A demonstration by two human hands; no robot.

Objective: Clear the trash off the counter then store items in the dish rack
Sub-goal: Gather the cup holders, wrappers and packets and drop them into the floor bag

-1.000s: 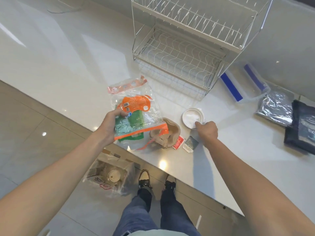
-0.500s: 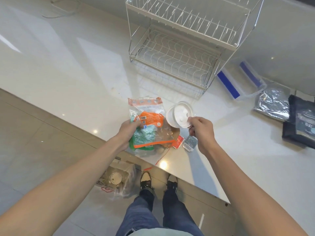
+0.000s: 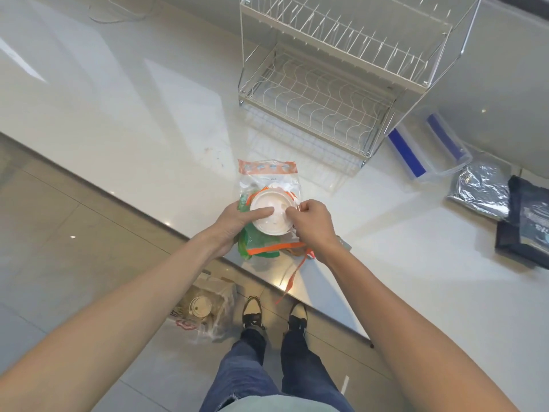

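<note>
A clear plastic wrapper with orange and green print is held over the counter's front edge by my left hand. A round white plastic lid lies on top of the wrapper. My left thumb presses on the lid, and my right hand pinches its right rim. A white two-tier wire dish rack stands empty at the back of the white counter. More small trash under my hands is mostly hidden.
A clear container with blue clips sits right of the rack. A silver foil bag and a dark packet lie at far right. On the floor by my feet stands a plastic trash bag holding a cup.
My right hand picked the white lid off the counter and carried it left onto the wrapper. My left hand brought the wrapper toward the middle, and both hands now meet.
</note>
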